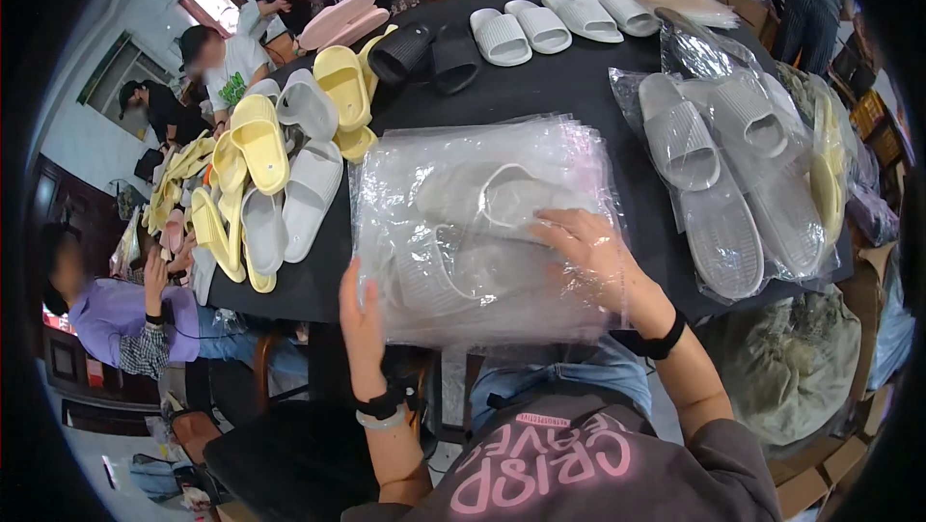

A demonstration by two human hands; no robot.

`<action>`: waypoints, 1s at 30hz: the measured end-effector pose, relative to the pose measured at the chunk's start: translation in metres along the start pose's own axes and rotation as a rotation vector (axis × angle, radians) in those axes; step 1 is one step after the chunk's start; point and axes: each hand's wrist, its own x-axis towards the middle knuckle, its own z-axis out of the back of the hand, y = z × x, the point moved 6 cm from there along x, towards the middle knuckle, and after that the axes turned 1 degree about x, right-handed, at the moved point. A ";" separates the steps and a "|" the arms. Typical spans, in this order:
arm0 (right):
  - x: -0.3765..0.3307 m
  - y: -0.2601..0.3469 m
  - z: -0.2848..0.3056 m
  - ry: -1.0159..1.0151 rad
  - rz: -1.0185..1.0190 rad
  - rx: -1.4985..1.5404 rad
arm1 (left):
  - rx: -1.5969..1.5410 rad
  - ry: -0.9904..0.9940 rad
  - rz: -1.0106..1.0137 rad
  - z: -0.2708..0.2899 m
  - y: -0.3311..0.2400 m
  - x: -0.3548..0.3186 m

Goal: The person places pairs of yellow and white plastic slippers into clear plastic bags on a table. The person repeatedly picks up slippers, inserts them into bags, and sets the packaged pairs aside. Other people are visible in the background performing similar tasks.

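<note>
In front of me a pair of grey slippers (482, 198) lies in clear plastic, on a stack of clear plastic bags (395, 151). My right hand (593, 257) reaches in from the right, its spread fingers laid over the end of the upper slipper. Film partly covers that hand, and its thumb is hard to make out. At the stack's left edge, my left hand (362, 334) is upright with fingers stretched out, against the plastic or just beside it.
Bagged grey slippers (728, 242) lie to the right on the black table (569, 83). Yellow slippers (258, 144) and grey ones crowd the left side. Black slippers (453, 59) and a row of light grey slippers (548, 32) stand at the back. People work around the table.
</note>
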 end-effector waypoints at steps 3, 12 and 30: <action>0.017 -0.006 -0.015 0.009 0.012 -0.182 | 0.106 0.078 -0.104 -0.027 -0.003 -0.003; 0.046 -0.006 -0.018 0.085 0.109 -0.248 | 0.283 0.098 -0.252 -0.052 0.030 -0.002; 0.059 0.005 -0.076 0.355 0.289 0.236 | 0.241 0.146 -0.292 -0.051 0.003 0.008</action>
